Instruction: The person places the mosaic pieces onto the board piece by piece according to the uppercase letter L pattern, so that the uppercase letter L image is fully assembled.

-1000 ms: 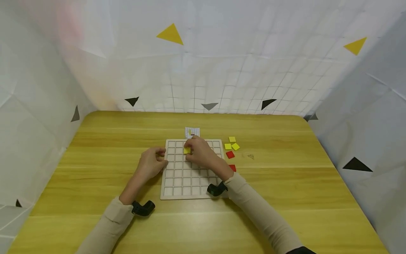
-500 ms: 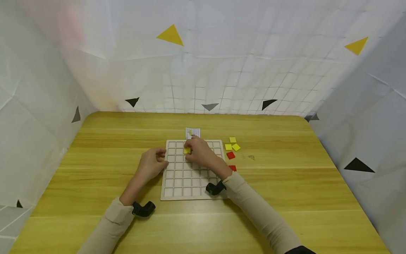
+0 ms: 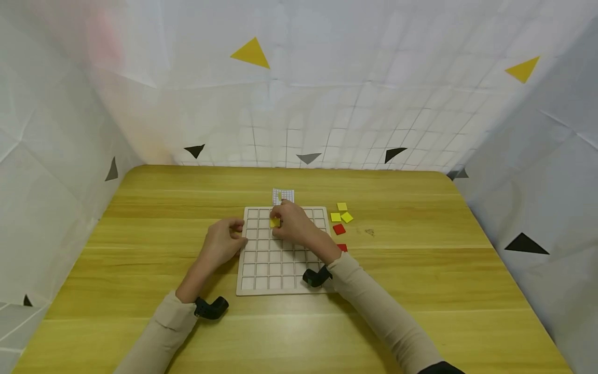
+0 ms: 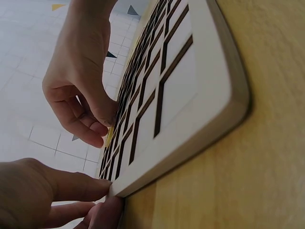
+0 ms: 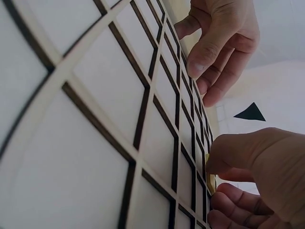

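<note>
A pale square grid board (image 3: 261, 283) lies on the table. My left hand (image 3: 221, 240) holds its left edge; in the left wrist view the thumb (image 4: 78, 186) presses on the rim and the fingers lie against the side. Over the upper part of the board, my right hand (image 3: 295, 223) pinches a small yellow square tile (image 3: 274, 222) at a cell near the top row. The tile also shows in the right wrist view as a yellow sliver (image 5: 210, 179) by the fingertips. Whether it sits fully down in the cell is hidden by the fingers.
Right of the board lie three loose yellow tiles (image 3: 336, 217) and a red tile (image 3: 339, 229), with another red tile (image 3: 342, 248) partly behind the right wrist. A small printed grid card (image 3: 283, 196) lies behind the board. White sheets (image 3: 327, 93) enclose the table.
</note>
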Demonstrator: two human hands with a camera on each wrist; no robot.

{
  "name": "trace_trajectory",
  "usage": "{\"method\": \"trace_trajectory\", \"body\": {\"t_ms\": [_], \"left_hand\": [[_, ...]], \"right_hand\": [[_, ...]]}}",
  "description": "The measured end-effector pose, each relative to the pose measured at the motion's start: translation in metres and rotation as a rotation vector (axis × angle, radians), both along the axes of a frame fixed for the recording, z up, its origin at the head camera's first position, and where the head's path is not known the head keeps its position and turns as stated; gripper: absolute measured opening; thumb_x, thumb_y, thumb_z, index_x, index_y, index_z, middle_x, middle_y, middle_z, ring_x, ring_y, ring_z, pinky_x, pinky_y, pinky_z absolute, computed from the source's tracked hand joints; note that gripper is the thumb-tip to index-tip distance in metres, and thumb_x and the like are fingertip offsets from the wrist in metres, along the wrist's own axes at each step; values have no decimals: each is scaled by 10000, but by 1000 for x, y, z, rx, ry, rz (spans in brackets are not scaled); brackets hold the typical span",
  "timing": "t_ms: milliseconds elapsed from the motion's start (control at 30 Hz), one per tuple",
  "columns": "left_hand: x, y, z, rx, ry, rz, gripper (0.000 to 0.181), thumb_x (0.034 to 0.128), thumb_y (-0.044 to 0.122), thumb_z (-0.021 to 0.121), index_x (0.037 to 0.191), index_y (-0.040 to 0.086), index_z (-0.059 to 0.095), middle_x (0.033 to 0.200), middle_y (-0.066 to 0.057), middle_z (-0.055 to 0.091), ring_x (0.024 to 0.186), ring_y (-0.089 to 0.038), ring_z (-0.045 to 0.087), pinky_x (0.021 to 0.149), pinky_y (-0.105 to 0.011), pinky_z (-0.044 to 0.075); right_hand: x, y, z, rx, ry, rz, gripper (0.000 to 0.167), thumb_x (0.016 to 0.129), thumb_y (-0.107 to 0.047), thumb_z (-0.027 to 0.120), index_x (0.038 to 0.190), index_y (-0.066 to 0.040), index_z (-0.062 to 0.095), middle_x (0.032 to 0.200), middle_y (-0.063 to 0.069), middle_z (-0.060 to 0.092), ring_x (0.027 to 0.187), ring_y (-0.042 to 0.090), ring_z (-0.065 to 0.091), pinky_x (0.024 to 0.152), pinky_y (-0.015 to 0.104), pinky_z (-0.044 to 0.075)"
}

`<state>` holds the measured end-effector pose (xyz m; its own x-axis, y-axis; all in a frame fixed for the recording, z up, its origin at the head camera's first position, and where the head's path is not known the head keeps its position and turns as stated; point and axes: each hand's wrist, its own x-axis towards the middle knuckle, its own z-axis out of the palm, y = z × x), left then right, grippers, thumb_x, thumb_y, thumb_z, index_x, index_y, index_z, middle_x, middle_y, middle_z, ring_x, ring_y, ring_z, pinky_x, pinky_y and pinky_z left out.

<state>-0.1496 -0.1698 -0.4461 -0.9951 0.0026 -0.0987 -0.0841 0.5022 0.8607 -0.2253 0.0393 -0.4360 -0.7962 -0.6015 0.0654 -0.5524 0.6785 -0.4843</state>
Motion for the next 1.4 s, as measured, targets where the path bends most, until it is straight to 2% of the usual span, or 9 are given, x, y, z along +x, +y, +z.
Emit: {"method": "trace_trajectory", "body": {"t_ms": [333,533,800,1233,1400], "left_hand": [[0,0,-1,-13,0,0,449,854,-7,709,1289,-58,605,1143,-191,628,922,-287,699,612,-311,578],[0,-1,-2,-32,7,0,449,857,1,715,1290,-53,607,1141,-191,636,927,-292,697,624,-312,578],[1,-1,0,-37,11,-4,455,861,-4,712,1299,-58,601,1148,-197,633,941,-301,689,623,-311,578],[0,-1,-1,-18,-11,-8,473,869,-5,700,1323,-63,582,1178,-211,621,954,-299,685,613,-306,576],[1,-1,-1,-21,-10,-8,467,867,-9,701,1316,-65,585,1177,-213,620,950,-301,686,611,-305,574]], "right_hand": [[7,4,5,-44,31,21,287,832,-87,725,1114,-34,720,1068,85,633,966,221,627,775,314,536],[13,9,13,-61,71,45,271,851,-89,719,1115,-30,709,1072,92,629,946,215,637,767,308,538],[19,22,21,-88,99,32,259,847,-58,692,1101,-13,711,1054,121,629,919,229,635,762,313,535],[35,58,34,-151,127,-25,256,846,-26,686,1100,-1,706,1022,149,611,911,280,635,754,346,535],[36,75,33,-165,146,-70,248,843,-23,709,1092,-29,709,993,98,594,903,295,629,744,337,525]]}}
